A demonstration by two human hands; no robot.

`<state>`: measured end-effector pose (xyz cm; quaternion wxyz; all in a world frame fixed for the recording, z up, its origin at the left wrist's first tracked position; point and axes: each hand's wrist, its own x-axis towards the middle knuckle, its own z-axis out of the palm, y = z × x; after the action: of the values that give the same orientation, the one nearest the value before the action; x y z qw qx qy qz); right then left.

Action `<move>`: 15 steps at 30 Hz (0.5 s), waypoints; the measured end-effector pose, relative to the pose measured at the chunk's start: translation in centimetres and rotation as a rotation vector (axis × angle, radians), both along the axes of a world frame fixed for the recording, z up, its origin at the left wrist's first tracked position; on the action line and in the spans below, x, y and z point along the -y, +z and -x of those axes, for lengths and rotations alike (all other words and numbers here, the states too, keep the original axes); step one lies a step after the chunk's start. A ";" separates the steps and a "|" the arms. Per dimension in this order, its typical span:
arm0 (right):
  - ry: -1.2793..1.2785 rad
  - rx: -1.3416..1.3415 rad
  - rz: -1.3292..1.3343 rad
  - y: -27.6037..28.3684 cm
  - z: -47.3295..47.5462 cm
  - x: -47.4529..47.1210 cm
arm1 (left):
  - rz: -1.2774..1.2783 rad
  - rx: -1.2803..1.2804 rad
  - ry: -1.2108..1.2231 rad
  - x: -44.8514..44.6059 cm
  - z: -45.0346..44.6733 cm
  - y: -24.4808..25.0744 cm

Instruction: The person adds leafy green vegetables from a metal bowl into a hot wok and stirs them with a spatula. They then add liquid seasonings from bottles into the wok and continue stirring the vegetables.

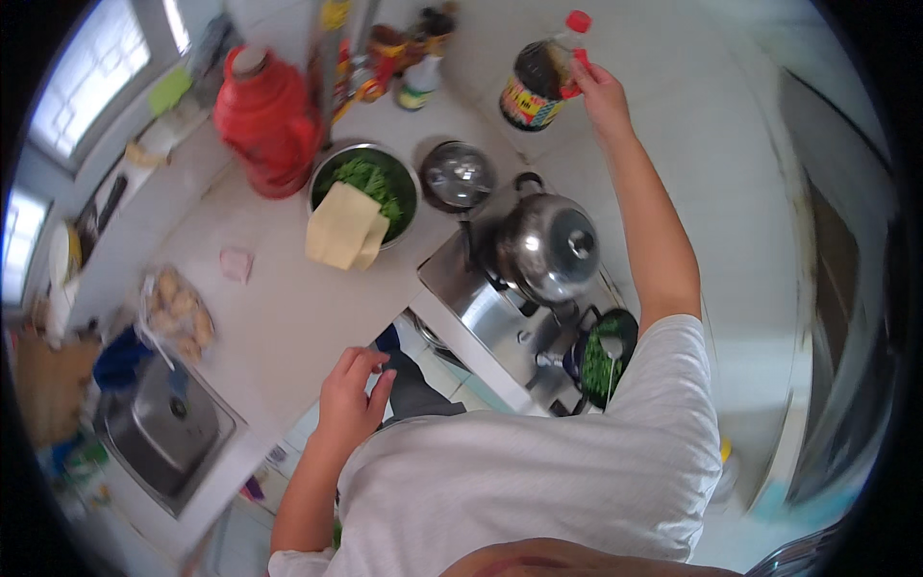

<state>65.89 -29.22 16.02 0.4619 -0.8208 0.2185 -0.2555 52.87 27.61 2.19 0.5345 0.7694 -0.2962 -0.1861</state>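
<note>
My right hand (600, 94) grips the red handle of a large plastic bottle of dark liquid (532, 86), its red cap on, held up beyond the stove. My left hand (355, 393) is raised near my waist by the counter's edge, fingers loosely curled and apart, holding nothing. Between them a lidded steel pot (551, 249) stands on the gas stove (479, 317). Chopped greens and a metal spoon (611, 348) lie in a dark wok (629, 332) at the near burner. A steel bowl (412, 209) holds leafy greens (360, 173), with pale yellow sheets (342, 223) over its rim.
A glass-lidded saucepan (458, 175) stands between bowl and pot. A red thermos flask (267, 122) and seasoning bottles (418, 83) are at the back. A bag of round brown items (177, 314) and a small pink item (236, 265) lie on the counter, near a steel sink (166, 425).
</note>
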 end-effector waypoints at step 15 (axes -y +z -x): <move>-0.421 0.107 -0.129 11.5 50.0 -37.5 | 0.674 0.767 -0.957 17.4 8.0 27.2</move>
<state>15.86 8.26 27.57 0.4607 -0.7111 0.3761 -0.3750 44.82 10.25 29.44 0.4613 0.3581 -0.8117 -0.0143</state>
